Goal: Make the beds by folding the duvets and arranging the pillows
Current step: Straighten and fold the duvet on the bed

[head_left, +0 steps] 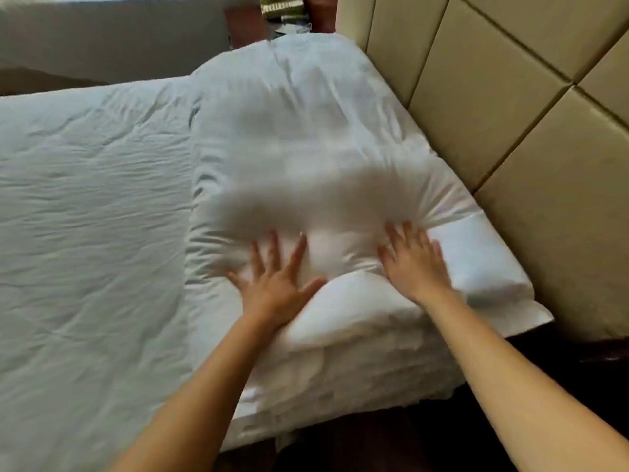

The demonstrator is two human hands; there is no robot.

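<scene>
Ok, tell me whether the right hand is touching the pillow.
Touching. Head view: the right hand lies flat on the pillow, fabric puckering around it.

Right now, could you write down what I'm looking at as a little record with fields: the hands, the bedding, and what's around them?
left hand: flat, fingers spread, pressing on the pillow
right hand: flat, fingers spread, pressing on the same pillow
pillow: white, lying along the headboard side of the bed, dented under the hands
duvet: white, wrinkled, spread over the bed left of the pillow
headboard: beige padded panels, on the right
unclear: the pillow's middle is blurred
</scene>
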